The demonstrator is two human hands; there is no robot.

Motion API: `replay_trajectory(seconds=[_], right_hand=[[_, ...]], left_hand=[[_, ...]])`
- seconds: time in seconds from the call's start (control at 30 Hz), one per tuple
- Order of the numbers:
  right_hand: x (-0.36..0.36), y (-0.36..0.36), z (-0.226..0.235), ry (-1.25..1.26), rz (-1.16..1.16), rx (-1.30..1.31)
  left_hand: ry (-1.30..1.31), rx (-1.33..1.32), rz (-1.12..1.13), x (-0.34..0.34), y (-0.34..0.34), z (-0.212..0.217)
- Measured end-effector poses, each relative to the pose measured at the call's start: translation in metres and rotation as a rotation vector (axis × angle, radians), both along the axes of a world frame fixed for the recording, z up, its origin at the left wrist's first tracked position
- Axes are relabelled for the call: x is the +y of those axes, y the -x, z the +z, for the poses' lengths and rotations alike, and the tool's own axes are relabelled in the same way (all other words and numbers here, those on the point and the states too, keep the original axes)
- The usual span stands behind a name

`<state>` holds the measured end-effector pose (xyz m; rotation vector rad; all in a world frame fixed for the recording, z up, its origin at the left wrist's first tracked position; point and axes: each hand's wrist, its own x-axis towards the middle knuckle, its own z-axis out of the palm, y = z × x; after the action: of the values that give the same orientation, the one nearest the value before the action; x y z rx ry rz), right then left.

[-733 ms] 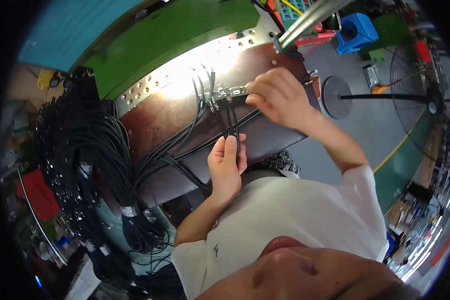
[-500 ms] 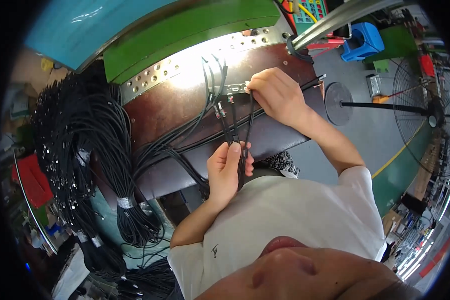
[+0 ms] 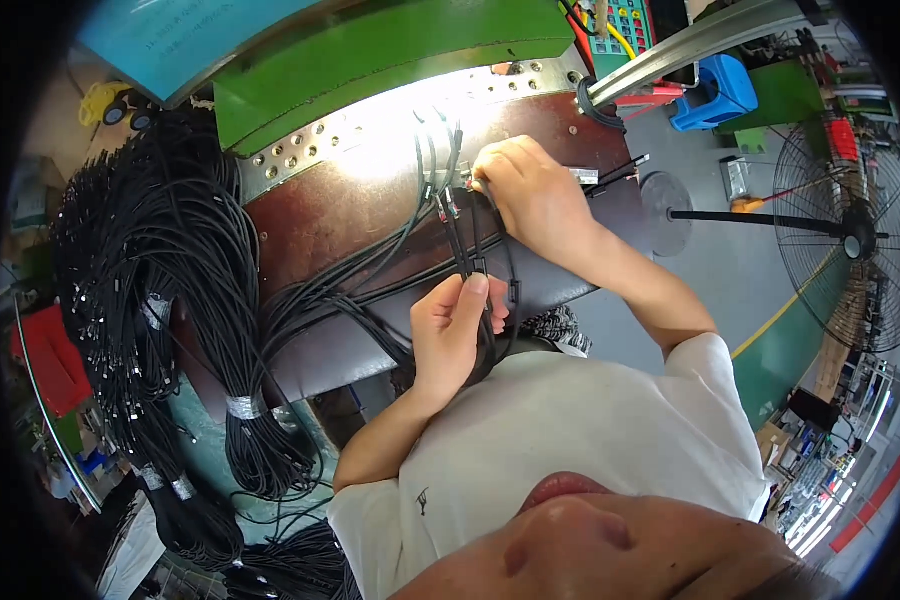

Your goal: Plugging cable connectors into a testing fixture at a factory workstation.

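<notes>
My left hand (image 3: 448, 325) is closed around a few thin black cables (image 3: 459, 245), its thumb pressed on a small black piece along them. Their stripped ends, with bits of red and white, point up toward the bright light. My right hand (image 3: 535, 195) is closed in a pinch at the upper end of a black cable, beside those stripped ends. What lies right between its fingertips is mostly hidden. A flat metal strip (image 3: 583, 177) sticks out from behind that hand. More black cables (image 3: 355, 270) run across the brown bench top (image 3: 315, 215) to the left.
Thick bundles of black cables (image 3: 160, 240) hang over the bench's left side, one tied with clear wrap. A green machine beam (image 3: 390, 65) with a drilled metal plate edges the bench's far side. A metal pole (image 3: 690, 50), blue stool (image 3: 715, 92) and fan (image 3: 855, 220) stand right.
My right hand has moved left, closer to the stripped cable ends, and now covers part of the metal strip. My left hand keeps its hold on the cables. The view has shifted slightly.
</notes>
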<state>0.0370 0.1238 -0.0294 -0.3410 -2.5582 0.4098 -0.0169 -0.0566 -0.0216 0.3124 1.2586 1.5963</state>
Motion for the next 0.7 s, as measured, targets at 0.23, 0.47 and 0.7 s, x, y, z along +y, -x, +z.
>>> replay_trajectory(seconds=[0.23,0.47,0.7], right_hand=[[0.005,-0.010,0.024,-0.195,0.111,0.157],[0.017,-0.018,-0.011,0.136,-0.028,0.139],[0.011,-0.018,0.001,0.126,-0.045,-0.015]], left_hand=[[0.025,0.014,-0.157,0.010,0.010,0.006],[-0.153,0.176,-0.063,0.015,0.027,0.016],[-0.127,-0.083,-0.209,0.020,0.018,0.008]])
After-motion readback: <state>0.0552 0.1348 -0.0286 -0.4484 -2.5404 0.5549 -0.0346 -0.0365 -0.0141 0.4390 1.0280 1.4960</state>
